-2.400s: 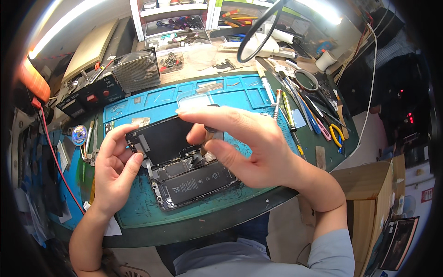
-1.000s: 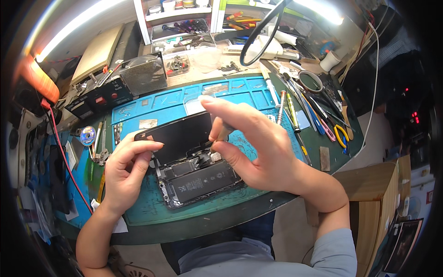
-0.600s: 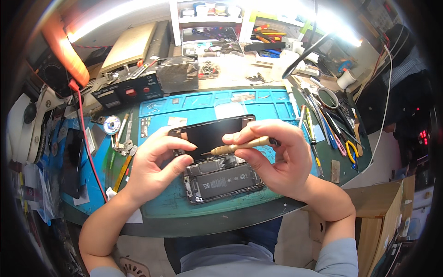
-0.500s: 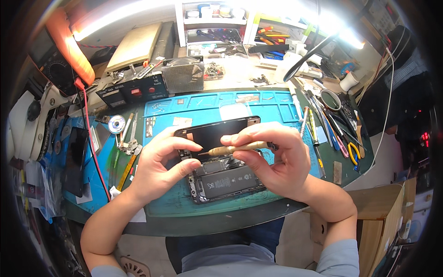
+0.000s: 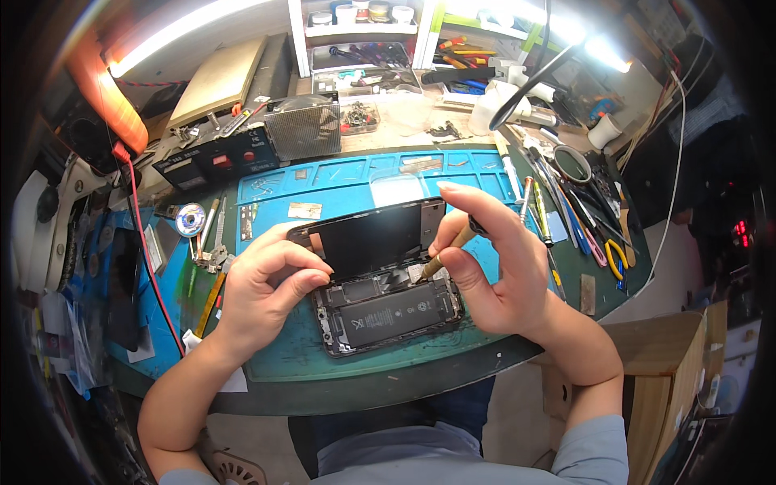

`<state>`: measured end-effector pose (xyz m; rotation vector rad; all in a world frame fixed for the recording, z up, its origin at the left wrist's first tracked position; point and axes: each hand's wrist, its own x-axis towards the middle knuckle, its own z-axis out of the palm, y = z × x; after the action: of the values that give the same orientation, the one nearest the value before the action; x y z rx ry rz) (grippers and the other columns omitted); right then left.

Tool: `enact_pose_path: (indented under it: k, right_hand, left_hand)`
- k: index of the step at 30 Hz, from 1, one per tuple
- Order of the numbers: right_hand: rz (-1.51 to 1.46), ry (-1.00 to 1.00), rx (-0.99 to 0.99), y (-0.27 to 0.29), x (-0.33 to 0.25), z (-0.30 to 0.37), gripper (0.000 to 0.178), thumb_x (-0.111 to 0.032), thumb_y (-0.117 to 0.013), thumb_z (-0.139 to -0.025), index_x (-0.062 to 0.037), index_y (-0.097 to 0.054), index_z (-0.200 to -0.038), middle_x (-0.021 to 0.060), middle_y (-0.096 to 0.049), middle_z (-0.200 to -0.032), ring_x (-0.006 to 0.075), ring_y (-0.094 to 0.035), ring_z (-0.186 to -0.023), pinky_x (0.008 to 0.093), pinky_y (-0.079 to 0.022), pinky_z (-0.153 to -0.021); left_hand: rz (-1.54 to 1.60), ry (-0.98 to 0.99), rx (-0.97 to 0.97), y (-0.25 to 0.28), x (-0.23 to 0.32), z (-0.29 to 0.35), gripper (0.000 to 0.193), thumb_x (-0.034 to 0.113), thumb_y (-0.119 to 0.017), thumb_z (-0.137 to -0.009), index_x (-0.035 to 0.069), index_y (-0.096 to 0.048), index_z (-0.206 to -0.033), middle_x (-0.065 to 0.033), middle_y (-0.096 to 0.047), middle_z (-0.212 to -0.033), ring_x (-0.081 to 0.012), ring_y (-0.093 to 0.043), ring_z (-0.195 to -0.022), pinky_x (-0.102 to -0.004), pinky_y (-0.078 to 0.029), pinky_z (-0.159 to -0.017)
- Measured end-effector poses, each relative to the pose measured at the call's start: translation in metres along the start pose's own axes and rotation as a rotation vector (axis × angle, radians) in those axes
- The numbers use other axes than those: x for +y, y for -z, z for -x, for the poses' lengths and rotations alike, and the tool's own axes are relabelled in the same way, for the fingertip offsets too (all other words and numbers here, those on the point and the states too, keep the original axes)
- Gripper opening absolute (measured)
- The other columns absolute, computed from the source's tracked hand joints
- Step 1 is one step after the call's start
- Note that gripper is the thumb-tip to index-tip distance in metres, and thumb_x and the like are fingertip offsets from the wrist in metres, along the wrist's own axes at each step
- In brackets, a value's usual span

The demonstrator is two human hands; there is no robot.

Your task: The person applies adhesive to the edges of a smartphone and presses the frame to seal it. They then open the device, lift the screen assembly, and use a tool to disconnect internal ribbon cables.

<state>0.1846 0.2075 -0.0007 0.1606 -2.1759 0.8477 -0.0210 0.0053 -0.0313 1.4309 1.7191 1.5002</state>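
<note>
An opened smartphone lies before me, its dark screen panel [image 5: 368,238] raised at the far side and its body, with a black battery [image 5: 390,315], lying flat on the mat. My right hand [image 5: 505,271] grips a tan-handled screwdriver [image 5: 440,263], tilted so that its lower end points into the phone near the right end of the board; the very tip is too small to make out. Beside the phone's left edge, my left hand [image 5: 271,279] is closed in a pinch, thumb and forefinger together. Anything between those fingertips is too small to tell.
Under the phone lies a blue-green work mat [image 5: 303,182] with parts trays along its back edge. Tweezers, pliers [image 5: 618,263] and other hand tools crowd the right. A solder spool [image 5: 190,219] and red cable [image 5: 149,259] are at left; a black bench device [image 5: 218,162] stands behind.
The screwdriver has swung from nearly level above the phone to pointing down into it. My left thumb and forefinger have come together. The view has shifted slightly.
</note>
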Motion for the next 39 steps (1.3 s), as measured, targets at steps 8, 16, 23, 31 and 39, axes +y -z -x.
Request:
enact_pose_path:
  k: [8,16,23,31,39]
  right_hand:
    - [0.01,0.0,-0.038,-0.006,0.006,0.001,0.05,0.007,-0.066,-0.09,0.005,-0.056,-0.139,0.0138,-0.065,-0.094,0.023,-0.064,-0.075,0.0329,-0.055,-0.068]
    - [0.068,0.092,-0.05,-0.005,0.009,-0.002,0.044,-0.002,-0.072,-0.089,-0.0003,-0.063,-0.133,0.0095,-0.065,-0.089,0.0211,-0.064,-0.071,0.0329,-0.054,-0.061]
    - [0.076,0.062,-0.127,0.007,-0.003,-0.01,0.052,-0.003,-0.078,-0.083,-0.0093,-0.067,-0.133,0.0071,-0.067,-0.089,0.0202,-0.064,-0.072,0.0331,-0.055,-0.061]
    - [0.027,-0.158,-0.207,0.006,-0.016,-0.009,0.055,0.007,-0.069,-0.086,-0.0032,-0.061,-0.14,0.0124,-0.07,-0.104,0.0256,-0.069,-0.091,0.0369,-0.056,-0.084]
    - [0.044,-0.195,-0.231,0.007,-0.018,-0.008,0.059,0.003,-0.073,-0.086,-0.0013,-0.057,-0.143,0.0131,-0.068,-0.107,0.0256,-0.067,-0.093,0.0364,-0.055,-0.085]
  left_hand:
    - [0.03,0.028,0.007,-0.001,-0.003,0.0,0.006,0.004,-0.077,-0.091,0.001,-0.074,-0.095,-0.0058,-0.06,-0.103,-0.0105,-0.064,-0.088,-0.0239,-0.053,-0.075]
    - [0.056,0.041,-0.001,-0.001,-0.003,0.001,0.007,0.005,-0.077,-0.092,0.0,-0.073,-0.095,-0.0037,-0.057,-0.098,-0.0089,-0.062,-0.085,-0.0222,-0.053,-0.073]
    - [0.056,0.034,-0.005,-0.001,-0.002,0.0,0.007,0.005,-0.077,-0.093,0.0,-0.073,-0.095,-0.0037,-0.057,-0.098,-0.0088,-0.063,-0.085,-0.022,-0.053,-0.074]
    - [0.058,0.041,0.008,-0.002,-0.002,0.0,0.007,0.005,-0.077,-0.092,0.0,-0.073,-0.095,-0.0036,-0.056,-0.098,-0.0087,-0.063,-0.084,-0.022,-0.055,-0.074]
    - [0.05,0.04,0.012,-0.002,-0.001,0.0,0.008,0.005,-0.078,-0.091,0.0,-0.074,-0.095,-0.0037,-0.056,-0.098,-0.0083,-0.062,-0.084,-0.0219,-0.055,-0.072]
